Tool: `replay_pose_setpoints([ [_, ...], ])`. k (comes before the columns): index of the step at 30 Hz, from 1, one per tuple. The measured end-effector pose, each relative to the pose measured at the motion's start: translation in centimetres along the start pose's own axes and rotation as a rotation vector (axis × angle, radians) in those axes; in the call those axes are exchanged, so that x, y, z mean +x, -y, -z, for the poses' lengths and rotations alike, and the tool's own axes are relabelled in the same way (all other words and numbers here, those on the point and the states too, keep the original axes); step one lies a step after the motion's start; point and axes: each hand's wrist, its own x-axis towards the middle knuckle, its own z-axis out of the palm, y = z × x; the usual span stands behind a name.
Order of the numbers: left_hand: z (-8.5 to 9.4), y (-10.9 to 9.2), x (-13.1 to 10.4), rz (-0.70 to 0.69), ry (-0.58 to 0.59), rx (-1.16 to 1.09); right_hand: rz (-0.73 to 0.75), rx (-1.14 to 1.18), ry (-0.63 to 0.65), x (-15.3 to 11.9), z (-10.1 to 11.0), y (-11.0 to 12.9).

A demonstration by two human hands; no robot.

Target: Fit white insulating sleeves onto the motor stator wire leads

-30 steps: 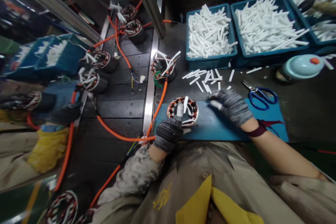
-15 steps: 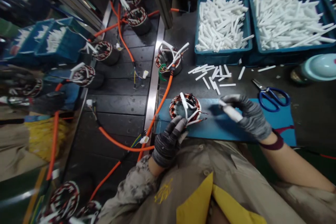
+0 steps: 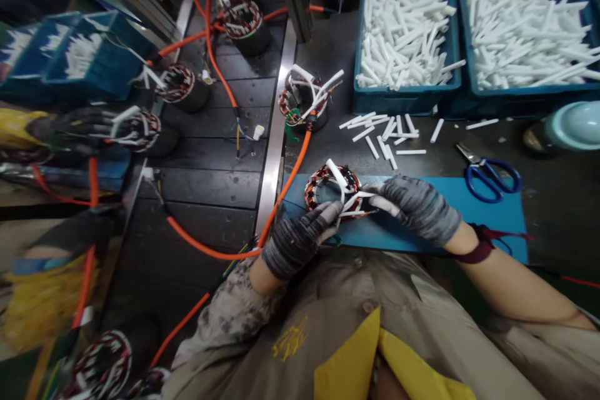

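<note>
A copper-wound motor stator [image 3: 310, 191] lies on a blue mat [image 3: 435, 237], its leads covered with white sleeves. My left hand [image 3: 304, 234], in a grey striped glove with pale fingertips, is closed at the stator's near rim, fingers pressed on the base of a sleeved lead. From the right, my right hand [image 3: 412, 207], gloved alike, pinches a white-sleeved lead wire [image 3: 357, 195] at the stator's right side. One thick white sleeve [image 3: 336, 174] sticks up over the ring. Both sets of fingertips partly hide the leads they grip.
Loose white sleeves [image 3: 370, 131] lie beyond the mat, before two blue bins [image 3: 403, 100] full of sleeves. Blue-handled scissors [image 3: 487, 178] and a lidded jar [image 3: 574, 126] are at right. Another stator [image 3: 300, 97] and an orange cable [image 3: 295, 175] are at left; a co-worker's gloved hand [image 3: 75, 128] works beyond.
My right hand has moved left to the stator and now pinches a sleeved lead. My left hand stays by the rim. The co-worker's hand has reached a stator on the far side.
</note>
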Motion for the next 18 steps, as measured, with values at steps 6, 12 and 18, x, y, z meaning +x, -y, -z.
replay_pose_setpoints([
  [6, 0.3, 0.3, 1.9, -0.02, 0.165, 0.044, -0.085, 0.11, 0.057, 3.2, -0.5, 0.5],
  [12, 0.3, -0.6, 1.8, 0.02, 0.079, 0.094, -0.088, -0.004, 0.123, 3.9, -1.9, 1.0],
  [18, 0.1, -2.8, 1.4, 0.139, -0.154, 0.074, -0.151, 0.164, -0.244, 1.8, 0.7, -3.6],
])
